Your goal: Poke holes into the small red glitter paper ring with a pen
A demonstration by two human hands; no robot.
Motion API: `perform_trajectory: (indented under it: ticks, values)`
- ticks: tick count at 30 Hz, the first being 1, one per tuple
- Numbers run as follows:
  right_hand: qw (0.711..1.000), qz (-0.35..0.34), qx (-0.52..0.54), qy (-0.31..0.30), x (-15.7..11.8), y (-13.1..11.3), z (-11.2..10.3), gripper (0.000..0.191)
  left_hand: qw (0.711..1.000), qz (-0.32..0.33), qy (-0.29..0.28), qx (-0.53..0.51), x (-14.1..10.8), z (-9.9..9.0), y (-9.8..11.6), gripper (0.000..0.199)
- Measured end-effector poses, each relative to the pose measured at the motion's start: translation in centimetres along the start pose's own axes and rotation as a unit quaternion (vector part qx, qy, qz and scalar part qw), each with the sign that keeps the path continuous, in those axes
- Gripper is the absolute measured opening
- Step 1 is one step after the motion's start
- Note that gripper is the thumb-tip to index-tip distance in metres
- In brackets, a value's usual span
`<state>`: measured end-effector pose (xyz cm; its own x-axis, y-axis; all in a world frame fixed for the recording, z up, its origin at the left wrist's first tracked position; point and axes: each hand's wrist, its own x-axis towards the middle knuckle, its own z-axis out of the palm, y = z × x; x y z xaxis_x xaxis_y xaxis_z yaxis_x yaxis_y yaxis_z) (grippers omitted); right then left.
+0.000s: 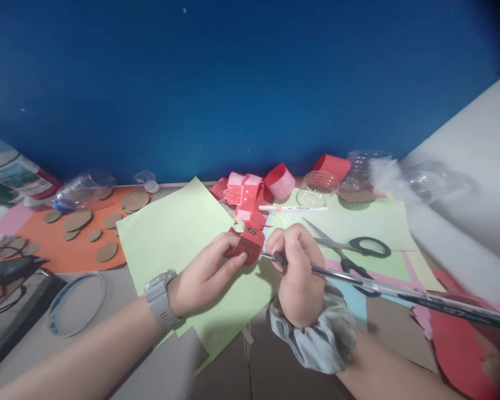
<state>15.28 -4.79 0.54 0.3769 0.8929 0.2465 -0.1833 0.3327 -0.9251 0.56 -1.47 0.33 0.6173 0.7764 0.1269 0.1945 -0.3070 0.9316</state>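
Observation:
My left hand pinches a red paper figure with a dark patterned patch and an eye-like spot, holding it over a light green sheet. In my right hand is a long dark pen, its tip pointing left at the edge of the red figure; whether the tip touches I cannot tell. Red and pink paper loops extend behind the figure. A white marker lies just beyond my right hand. Black-handled scissors lie partly open to its right.
Cardboard discs lie on an orange sheet at left. A glue gun and a clear ring are nearby. Clear plastic cups stand along the blue wall. Red paper lies at right.

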Motion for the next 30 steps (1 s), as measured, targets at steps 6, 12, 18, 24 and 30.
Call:
perform_trajectory:
  ticks: [6,12,18,24,30]
  values:
    - [1.0,0.026,-0.002,0.008,-0.08,-0.21,0.08,0.031,0.998,-0.032,-0.041,0.032,0.28,-0.23,0.02,0.021]
    - [1.0,0.024,-0.013,-0.014,-0.26,-0.04,-0.05,0.031,0.997,-0.052,-0.063,-0.007,-0.14,-0.04,-0.31,0.024]
    - [0.999,0.037,0.009,-0.035,-0.23,0.01,-0.13,0.032,0.993,-0.044,-0.08,-0.07,-0.26,0.09,-0.08,0.023]
    - [0.998,0.018,-0.049,-0.019,-0.35,-0.36,0.06,0.028,0.988,-0.038,-0.094,-0.116,0.0,0.37,0.03,0.025]
    - [0.993,-0.019,-0.103,-0.049,-0.84,-0.39,-0.4,0.023,0.991,-0.024,-0.118,-0.066,-0.13,-0.05,0.48,0.023]
